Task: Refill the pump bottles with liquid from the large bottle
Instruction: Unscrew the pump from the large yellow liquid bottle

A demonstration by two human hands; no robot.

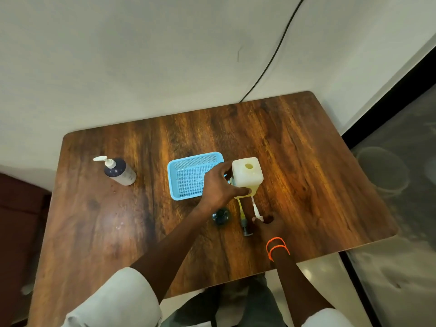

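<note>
Left hand [218,185] clamped on large bottle [247,177], steadying it mid-worktop [118,220] beside tray [188,175]. Right hand [269,226] pinching what looks like a pump [256,210], keeping it clear. Dark pump bottle [120,171] far left, capped.

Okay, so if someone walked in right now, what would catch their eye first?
Probably the left hand gripping the large bottle of yellowish liquid, open-topped, at the table's middle, beside an empty blue basket. Next, the right hand with orange wristbands holding a white pump head, and a dark pump bottle standing alone far left.
</note>
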